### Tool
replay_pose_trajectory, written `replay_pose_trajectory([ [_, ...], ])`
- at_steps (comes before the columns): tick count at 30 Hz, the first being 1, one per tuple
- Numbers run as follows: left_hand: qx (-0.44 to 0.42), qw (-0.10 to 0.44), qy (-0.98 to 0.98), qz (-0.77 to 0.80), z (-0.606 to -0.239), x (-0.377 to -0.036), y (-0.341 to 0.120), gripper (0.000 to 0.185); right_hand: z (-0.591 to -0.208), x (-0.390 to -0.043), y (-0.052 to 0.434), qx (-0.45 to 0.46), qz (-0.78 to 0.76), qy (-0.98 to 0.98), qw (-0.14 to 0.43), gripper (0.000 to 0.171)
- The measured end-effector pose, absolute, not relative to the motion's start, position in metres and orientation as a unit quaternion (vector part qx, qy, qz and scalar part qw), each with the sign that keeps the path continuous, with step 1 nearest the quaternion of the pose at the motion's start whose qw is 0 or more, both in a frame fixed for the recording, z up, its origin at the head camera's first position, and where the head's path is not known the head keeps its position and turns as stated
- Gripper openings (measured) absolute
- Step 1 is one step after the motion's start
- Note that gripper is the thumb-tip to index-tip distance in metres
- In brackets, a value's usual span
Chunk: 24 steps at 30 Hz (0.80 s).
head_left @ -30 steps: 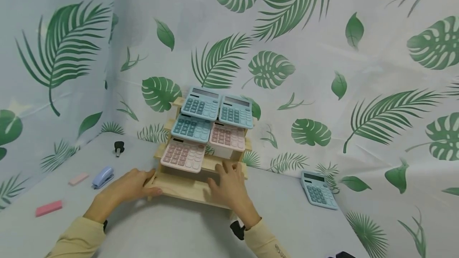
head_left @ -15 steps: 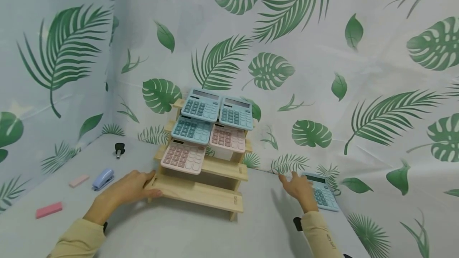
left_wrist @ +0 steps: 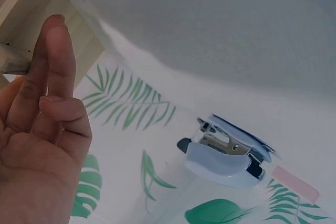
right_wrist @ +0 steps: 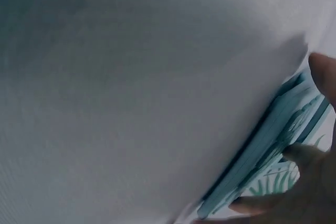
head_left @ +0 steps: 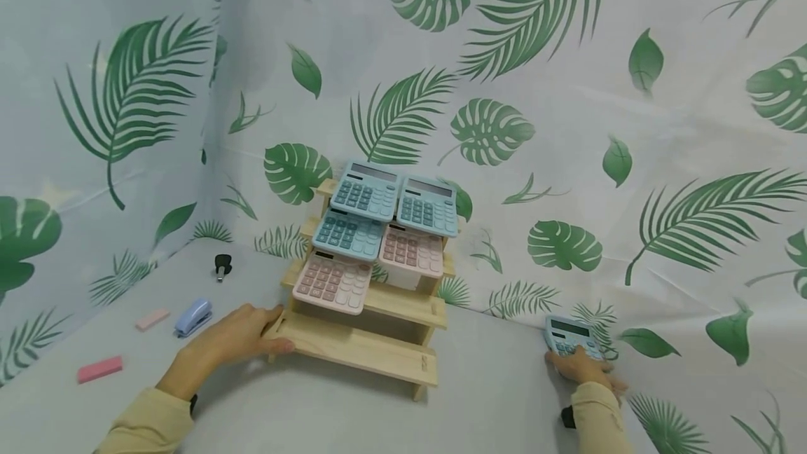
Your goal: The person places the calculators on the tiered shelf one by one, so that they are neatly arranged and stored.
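Looking at the head view, your left hand (head_left: 236, 338) is parked on the left end of the wooden rack (head_left: 366, 314), fingers fairly straight along the lowest step's edge and thumb tucked at the corner, so it's pressing there more than really gripping. The left wrist view backs that up: straight fingers (left_wrist: 50, 72) against the pale wood.

Your right hand (head_left: 583, 368) is way over on the right, down on the near end of the loose blue calculator (head_left: 570, 337), which lies on the table (head_left: 492, 398) right by the leafy backdrop (head_left: 567, 125), well apart from the rack. In the right wrist view your thumb and fingers (right_wrist: 294, 153) curl round the edge of the calculator (right_wrist: 262, 145), so you've got hold of it, though I can't tell whether it's off the table.

The rack holds five calculators: two blue on the top step, a blue and a pink in the middle, and one pink (head_left: 332, 281) lower left.

Over by your left hand there's a small blue stapler (head_left: 193, 317), a pale pink eraser (head_left: 152, 319), a brighter pink eraser (head_left: 99, 369) and a little black thing (head_left: 223, 265) further back, too small to tell what it is.
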<state>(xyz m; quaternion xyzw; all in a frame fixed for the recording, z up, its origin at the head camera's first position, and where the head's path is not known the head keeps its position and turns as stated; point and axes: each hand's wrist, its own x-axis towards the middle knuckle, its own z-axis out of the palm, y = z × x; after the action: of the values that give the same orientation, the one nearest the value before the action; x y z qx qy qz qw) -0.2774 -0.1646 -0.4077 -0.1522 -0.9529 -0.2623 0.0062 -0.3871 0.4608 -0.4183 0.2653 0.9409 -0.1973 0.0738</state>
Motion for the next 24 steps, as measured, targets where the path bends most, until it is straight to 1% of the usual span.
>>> replay_pose_trajectory([
  [4,-0.155,0.013,-0.955,-0.254,-0.406,-0.277,-0.165,0.087,-0.419,-0.389,0.464,0.259,-0.171,0.947,0.079,0.093],
  [12,-0.162,0.012,-0.952,-0.259,-0.405,-0.277,-0.161,0.083,-0.415,-0.388,0.459,0.251,-0.119,0.959,0.046,0.097],
  [15,-0.166,0.014,-0.952,-0.256,-0.405,-0.277,-0.16,0.083,-0.408,-0.385,0.454,0.21,-0.098,0.972,0.034,0.099],
  [18,-0.165,0.013,-0.954,-0.252,-0.404,-0.277,-0.159,0.084,-0.4,-0.38,0.443,0.147,-0.085,0.985,0.028,0.1],
  [20,-0.162,0.012,-0.956,-0.246,-0.404,-0.277,-0.16,0.086,-0.396,-0.375,0.431,0.114,-0.092,0.989,0.023,0.101],
  [24,-0.16,0.012,-0.956,-0.245,-0.404,-0.277,-0.162,0.086,-0.388,-0.362,0.397,0.086,-0.138,0.987,0.011,0.103],
])
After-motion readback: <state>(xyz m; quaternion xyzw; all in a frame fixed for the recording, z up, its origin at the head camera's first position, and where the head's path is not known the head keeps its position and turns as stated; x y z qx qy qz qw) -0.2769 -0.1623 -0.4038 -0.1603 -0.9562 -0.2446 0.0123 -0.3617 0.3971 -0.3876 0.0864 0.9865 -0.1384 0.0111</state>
